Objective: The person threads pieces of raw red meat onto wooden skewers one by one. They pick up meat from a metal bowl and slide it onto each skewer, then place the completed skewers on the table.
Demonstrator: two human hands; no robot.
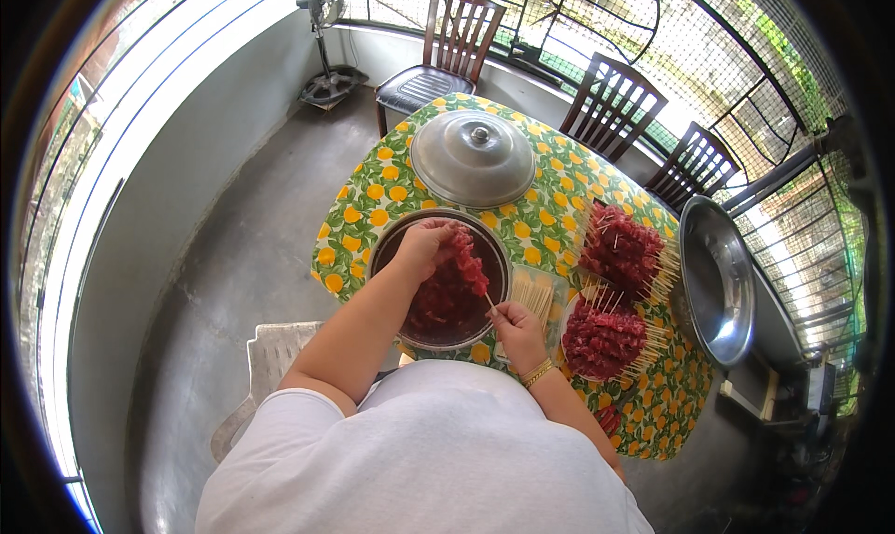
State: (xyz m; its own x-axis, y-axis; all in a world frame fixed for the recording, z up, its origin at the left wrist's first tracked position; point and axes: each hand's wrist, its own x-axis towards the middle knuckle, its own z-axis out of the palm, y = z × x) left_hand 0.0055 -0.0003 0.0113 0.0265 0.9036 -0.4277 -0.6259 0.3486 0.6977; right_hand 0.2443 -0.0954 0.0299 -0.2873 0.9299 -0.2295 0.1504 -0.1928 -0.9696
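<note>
A dark round bowl (387,247) of raw red meat (446,301) sits on the table in front of me. My left hand (427,242) is over the bowl's far side, pinching a strip of meat (468,259). My right hand (515,331) is at the bowl's right rim, gripping a thin wooden skewer (488,301) that points toward the meat strip. A small clear tray of bare wooden skewers (535,297) lies just right of the bowl.
Two piles of finished meat skewers (619,247) (601,340) lie to the right. A domed metal lid (473,157) covers a dish farther back, and a large metal basin (716,277) is at the right table edge. Wooden chairs (452,49) and a standing fan (326,30) stand behind. A pale plastic stool (270,352) is at my left.
</note>
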